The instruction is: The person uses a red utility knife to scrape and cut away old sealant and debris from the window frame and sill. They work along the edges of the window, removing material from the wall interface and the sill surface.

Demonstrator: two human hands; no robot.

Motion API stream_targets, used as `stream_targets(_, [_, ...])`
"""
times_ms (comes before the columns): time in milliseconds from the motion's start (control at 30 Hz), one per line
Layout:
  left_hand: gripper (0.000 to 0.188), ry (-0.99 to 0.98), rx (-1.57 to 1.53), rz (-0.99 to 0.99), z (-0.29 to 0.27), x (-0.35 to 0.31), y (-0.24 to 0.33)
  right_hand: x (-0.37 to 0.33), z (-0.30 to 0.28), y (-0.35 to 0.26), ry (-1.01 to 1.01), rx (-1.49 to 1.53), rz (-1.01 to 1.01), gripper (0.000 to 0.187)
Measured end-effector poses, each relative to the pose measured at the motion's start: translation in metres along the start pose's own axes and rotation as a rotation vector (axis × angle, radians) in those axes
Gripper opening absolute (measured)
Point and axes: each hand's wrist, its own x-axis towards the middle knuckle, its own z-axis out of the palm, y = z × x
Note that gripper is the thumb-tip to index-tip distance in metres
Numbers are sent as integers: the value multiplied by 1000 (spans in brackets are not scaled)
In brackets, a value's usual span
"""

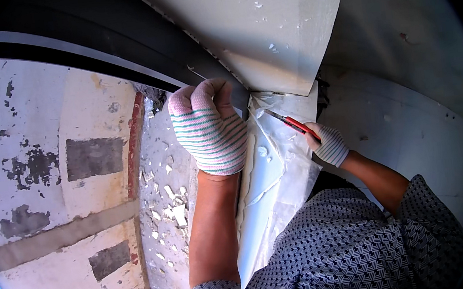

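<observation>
My left hand (210, 130), in a white and pink knit glove with green stripes, is raised in the middle of the view, at the lower edge of a dark frame (115, 26). Its fingers are curled closed; what they hold, if anything, is hidden. My right hand (328, 143), in a similar striped glove, grips a red and black utility knife (296, 125). The knife points up and left over crumpled clear plastic film (293, 160). That film lies on a white sill (259, 187) between my arms, beside the left forearm.
Far below on the left, broken white chips (179, 214) lie on a grey ledge (155, 153). Beyond it is a peeling white wall (18, 123) with grey patches. A pale wall panel (264, 26) with white flecks stands ahead. White surfaces (395, 131) lie to the right.
</observation>
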Motion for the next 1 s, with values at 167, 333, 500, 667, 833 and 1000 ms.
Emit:
stream_targets(167, [13,-55,-167,5,-5,4,-1,1,0,-4,-14,22,40,28])
stream_targets(333, [16,-143,-363,-47,-16,2,4,2,0,-11,-28,40,63,27])
stream_targets(500, [26,-15,-62,173,-25,6,-13,3,7,-3,7,-4,62,29])
stream_targets(667, [60,89,131,243,-26,27,-30,3,7,-1,-1,13,70,30])
stream_targets(833, [52,122,353,312,-18,36,-35,4,8,-2,1,26,47,30])
stream_targets(1000, [23,105,359,264,-11,39,-31,0,4,2,26,22,54,28])
